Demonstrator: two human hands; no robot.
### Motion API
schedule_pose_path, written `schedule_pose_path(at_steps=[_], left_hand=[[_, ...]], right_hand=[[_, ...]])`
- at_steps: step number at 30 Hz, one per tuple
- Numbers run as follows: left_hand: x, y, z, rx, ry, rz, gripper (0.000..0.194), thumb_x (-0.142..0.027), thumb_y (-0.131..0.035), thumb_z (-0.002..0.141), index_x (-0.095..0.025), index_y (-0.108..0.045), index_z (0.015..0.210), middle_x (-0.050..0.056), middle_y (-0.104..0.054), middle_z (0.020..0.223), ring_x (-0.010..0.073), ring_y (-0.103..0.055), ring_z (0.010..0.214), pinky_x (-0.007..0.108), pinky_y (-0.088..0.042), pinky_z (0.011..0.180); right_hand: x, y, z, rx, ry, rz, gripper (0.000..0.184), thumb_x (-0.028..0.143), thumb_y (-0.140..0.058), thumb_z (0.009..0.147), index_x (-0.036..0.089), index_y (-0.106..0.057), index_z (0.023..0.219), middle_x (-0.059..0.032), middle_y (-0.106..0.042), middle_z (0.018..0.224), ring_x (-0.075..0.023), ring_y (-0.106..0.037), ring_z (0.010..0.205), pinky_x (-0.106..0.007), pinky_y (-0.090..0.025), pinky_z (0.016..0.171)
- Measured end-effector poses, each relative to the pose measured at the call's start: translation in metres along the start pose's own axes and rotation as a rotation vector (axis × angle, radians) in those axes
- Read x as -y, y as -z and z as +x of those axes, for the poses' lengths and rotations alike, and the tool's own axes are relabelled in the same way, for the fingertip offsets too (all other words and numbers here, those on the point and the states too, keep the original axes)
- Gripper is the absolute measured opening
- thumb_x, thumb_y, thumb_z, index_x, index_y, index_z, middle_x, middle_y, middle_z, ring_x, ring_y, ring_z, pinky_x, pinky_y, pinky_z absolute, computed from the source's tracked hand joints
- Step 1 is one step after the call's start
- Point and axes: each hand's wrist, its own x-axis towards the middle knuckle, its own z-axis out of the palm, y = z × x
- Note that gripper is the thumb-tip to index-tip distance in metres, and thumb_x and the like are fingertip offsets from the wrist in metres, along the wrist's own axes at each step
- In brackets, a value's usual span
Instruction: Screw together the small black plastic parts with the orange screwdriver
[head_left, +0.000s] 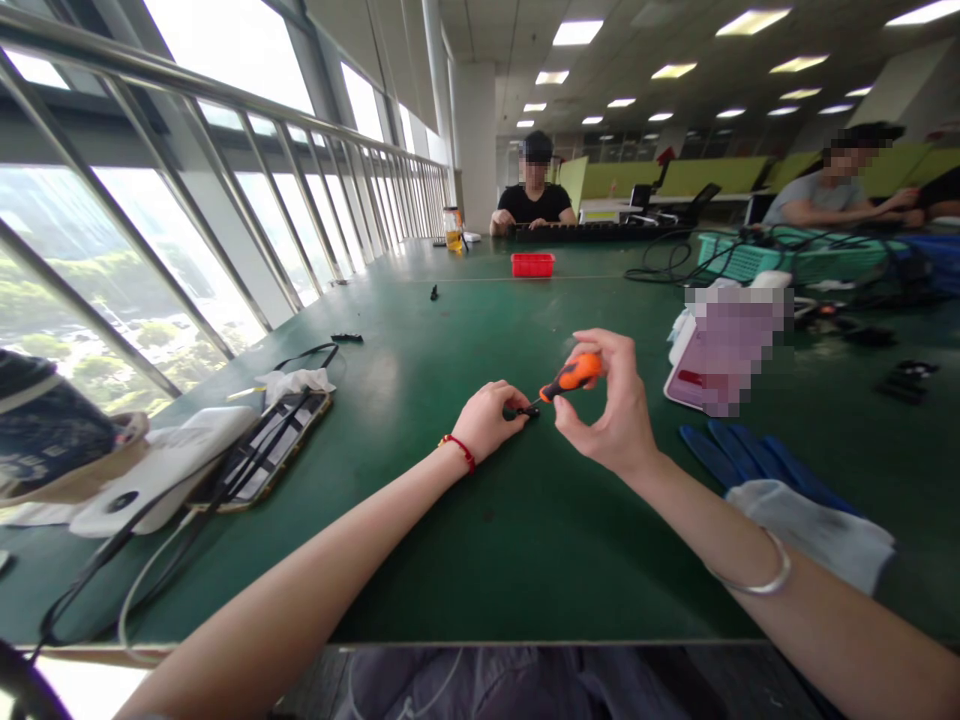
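My right hand (611,405) grips the butt of an orange and black screwdriver (574,375), with the thumb apart from the handle lower down. The tool slants down to the left. Its thin shaft ends at a small black part (531,411) on the green table (450,550). Fingertips of my left hand (491,420) pinch that part and hold it against the tabletop. The part's exact kind is too small to make out, and the fingers cover some of it.
Blue gloves (750,460) and a pink phone (724,350) lie to the right. A phone with cables (270,450) and a white device (165,470) are at left. Further back are a red bin (532,265), a teal basket (795,258) and a person (534,190) across the table.
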Motion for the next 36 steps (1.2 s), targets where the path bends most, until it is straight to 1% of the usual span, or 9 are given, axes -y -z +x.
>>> schedule_pose_path(at_steps=[7,12,14,17,21,26,28,32,36], left_hand=[[-0.0006,-0.0002,0.0000,0.000,-0.005,0.001,0.007,-0.013,-0.062,0.072,-0.016,-0.066,0.077,0.002,-0.061,0.078,0.0158,-0.057,0.077,0.028,-0.047,0.075],[-0.0006,-0.0011,-0.0003,-0.005,-0.003,-0.013,0.007,-0.013,-0.062,0.072,-0.015,-0.066,0.077,0.002,-0.061,0.079,0.0161,-0.057,0.077,0.028,-0.046,0.073],[-0.0003,-0.0014,-0.0003,-0.006,-0.005,-0.006,0.007,-0.014,-0.062,0.072,-0.015,-0.066,0.078,0.003,-0.061,0.079,0.0163,-0.057,0.077,0.029,-0.046,0.073],[0.0000,-0.0012,-0.0004,-0.007,-0.008,0.006,0.007,-0.014,-0.061,0.073,-0.015,-0.066,0.078,0.003,-0.061,0.078,0.0163,-0.057,0.077,0.029,-0.047,0.073],[-0.0006,-0.0005,-0.0008,0.002,-0.008,0.001,0.006,-0.012,-0.062,0.072,-0.016,-0.065,0.077,0.002,-0.061,0.078,0.0157,-0.058,0.077,0.028,-0.047,0.074],[-0.0012,-0.0005,-0.0014,-0.007,0.003,-0.005,0.006,-0.012,-0.062,0.072,-0.015,-0.065,0.076,0.002,-0.062,0.080,0.0157,-0.058,0.078,0.028,-0.047,0.075],[-0.0009,-0.0006,-0.0013,-0.008,-0.002,-0.004,0.007,-0.013,-0.062,0.072,-0.015,-0.066,0.078,0.002,-0.063,0.081,0.0161,-0.058,0.079,0.028,-0.047,0.075],[-0.0002,-0.0003,-0.0007,-0.002,-0.001,-0.002,0.009,-0.014,-0.062,0.072,-0.016,-0.066,0.079,0.002,-0.062,0.081,0.0164,-0.058,0.079,0.029,-0.048,0.075],[-0.0004,0.0001,-0.0007,0.010,0.007,0.003,0.006,-0.015,-0.062,0.072,-0.016,-0.066,0.077,0.002,-0.062,0.079,0.0157,-0.058,0.077,0.029,-0.048,0.075]], right_hand=[[0.0034,0.0022,0.0015,0.043,-0.075,-0.082,0.013,0.030,-0.059,0.075,0.022,-0.056,0.085,0.0060,-0.050,0.054,-0.0099,-0.049,0.047,-0.024,-0.039,0.051],[-0.0010,0.0014,-0.0003,-0.002,-0.022,-0.009,0.053,0.025,-0.062,0.065,0.021,-0.044,0.115,-0.0002,-0.057,0.082,-0.0139,-0.054,0.064,-0.027,-0.044,0.055],[-0.0006,0.0013,-0.0001,-0.009,-0.066,-0.034,0.060,0.030,-0.067,0.063,0.020,-0.042,0.117,0.0019,-0.055,0.077,-0.0137,-0.053,0.059,-0.027,-0.042,0.051],[0.0028,0.0025,0.0011,0.029,-0.111,-0.083,0.041,0.033,-0.067,0.067,0.021,-0.052,0.103,0.0087,-0.045,0.054,-0.0115,-0.047,0.047,-0.025,-0.038,0.048],[0.0042,0.0034,0.0017,0.043,-0.073,-0.085,0.013,0.028,-0.058,0.076,0.021,-0.056,0.087,0.0071,-0.047,0.051,-0.0105,-0.049,0.047,-0.024,-0.039,0.051],[-0.0032,0.0005,0.0007,0.038,0.038,0.004,0.063,0.024,-0.064,0.064,0.021,-0.040,0.122,-0.0021,-0.057,0.090,-0.0178,-0.058,0.078,-0.033,-0.048,0.070],[-0.0031,-0.0002,0.0009,0.040,-0.023,-0.023,0.070,0.032,-0.068,0.062,0.022,-0.037,0.123,0.0015,-0.054,0.082,-0.0166,-0.056,0.070,-0.032,-0.047,0.066],[0.0033,0.0010,0.0021,0.082,-0.206,-0.073,0.036,0.037,-0.064,0.070,0.022,-0.051,0.100,0.0087,-0.044,0.055,-0.0109,-0.044,0.046,-0.026,-0.037,0.050],[0.0046,0.0020,0.0020,0.123,-0.160,-0.011,0.019,0.027,-0.058,0.074,0.022,-0.052,0.092,0.0070,-0.046,0.055,-0.0108,-0.046,0.049,-0.026,-0.039,0.053]])
